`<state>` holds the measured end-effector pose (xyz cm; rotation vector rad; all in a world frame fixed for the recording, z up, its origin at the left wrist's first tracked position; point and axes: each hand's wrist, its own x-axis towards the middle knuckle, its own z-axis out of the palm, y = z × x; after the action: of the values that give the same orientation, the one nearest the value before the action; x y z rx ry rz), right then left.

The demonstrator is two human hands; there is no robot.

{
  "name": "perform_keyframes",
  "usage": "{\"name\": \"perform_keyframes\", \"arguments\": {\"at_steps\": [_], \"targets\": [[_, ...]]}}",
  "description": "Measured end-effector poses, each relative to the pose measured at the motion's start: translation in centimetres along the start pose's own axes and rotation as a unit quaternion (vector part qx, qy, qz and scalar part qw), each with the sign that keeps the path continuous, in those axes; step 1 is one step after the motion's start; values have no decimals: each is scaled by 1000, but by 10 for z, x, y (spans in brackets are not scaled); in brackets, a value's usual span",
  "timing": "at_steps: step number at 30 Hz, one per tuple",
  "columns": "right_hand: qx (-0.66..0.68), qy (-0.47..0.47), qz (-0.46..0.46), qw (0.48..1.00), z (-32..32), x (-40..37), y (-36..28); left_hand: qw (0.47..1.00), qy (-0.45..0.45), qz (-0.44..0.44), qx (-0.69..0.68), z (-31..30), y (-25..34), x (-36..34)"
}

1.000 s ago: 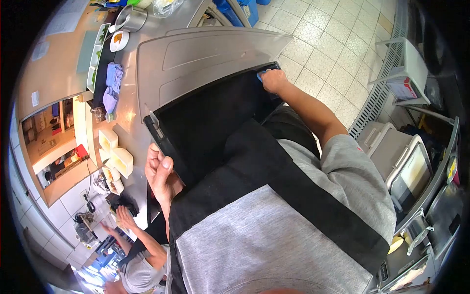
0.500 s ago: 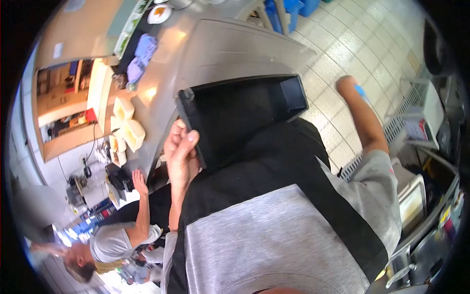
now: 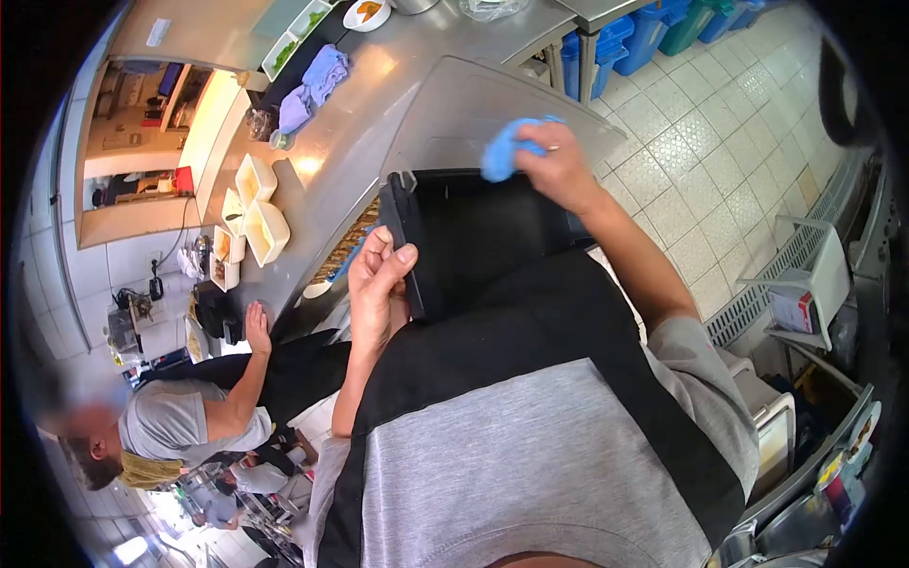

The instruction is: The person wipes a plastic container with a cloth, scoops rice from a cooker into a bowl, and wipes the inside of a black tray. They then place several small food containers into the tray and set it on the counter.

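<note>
A long black plastic bin (image 3: 473,227) is tilted against the front of my black apron, its open side facing up. My left hand (image 3: 381,284) grips the bin's left end wall, thumb on the near side. Above the bin's far rim, my right hand (image 3: 561,172) is closed on a light blue cloth (image 3: 511,150). The cloth is bunched under the fingers and slightly blurred. Part of the bin's right end is hidden by my right forearm. Behind the bin lies a large grey, see-through-looking panel (image 3: 473,104) along the counter edge.
The steel counter (image 3: 350,104) holds purple cloths (image 3: 317,85), cream containers (image 3: 265,232) and a white bowl (image 3: 366,13). At the left, a co-worker (image 3: 194,407) rests a hand on the counter. Blue bins (image 3: 636,43) stand at the back; a white plastic rack (image 3: 805,284) is at right.
My right hand has swung in from over the floor at right to the bin's far rim, carrying the blue cloth. My left hand keeps its grip on the bin.
</note>
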<state>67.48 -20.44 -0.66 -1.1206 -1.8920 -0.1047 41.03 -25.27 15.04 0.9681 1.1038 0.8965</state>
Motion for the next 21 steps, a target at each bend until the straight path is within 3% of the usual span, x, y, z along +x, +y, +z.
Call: {"name": "perform_keyframes", "arguments": {"at_steps": [2,3,4,5,7,9,10,11,13,14,16,17,18,19,20,21], "targets": [[-67,-94,203,972,4,-61,36,1000,23,3,-16,-7,3,-6],[-114,-189,304,927,19,-122,79,999,39,5,-31,-8,5,-9],[-94,-360,429,823,6,-142,102,999,39,14,-33,-9,7,-13],[-110,-400,440,797,-9,-141,97,998,37,22,-36,-14,10,-13],[45,-354,370,858,-29,-101,64,996,70,13,-55,-2,20,-15],[212,-299,284,886,-41,-32,3,997,37,5,-64,-13,14,-7],[331,-280,221,874,-35,-5,-27,997,41,1,-64,-6,15,-5],[375,-221,89,896,-18,7,-51,998,41,6,-49,-7,11,-1],[537,-284,-3,794,-7,30,-94,999,41,22,-16,-12,2,4],[604,-331,59,722,3,21,-94,999,36,36,-15,-7,6,3],[536,-343,44,770,38,-34,-42,997,30,64,-16,3,16,-1],[425,-419,111,794,43,-71,-8,998,22,45,-25,-10,14,2],[151,-596,195,764,37,-84,11,999,31,30,-32,-3,23,-1],[-27,-632,128,764,40,-117,43,998,32,30,-42,-2,26,-1],[-43,-648,217,728,23,-109,52,998,31,31,-51,-2,27,0],[-37,-587,259,766,7,-88,42,998,32,34,-52,-3,26,2]]}}
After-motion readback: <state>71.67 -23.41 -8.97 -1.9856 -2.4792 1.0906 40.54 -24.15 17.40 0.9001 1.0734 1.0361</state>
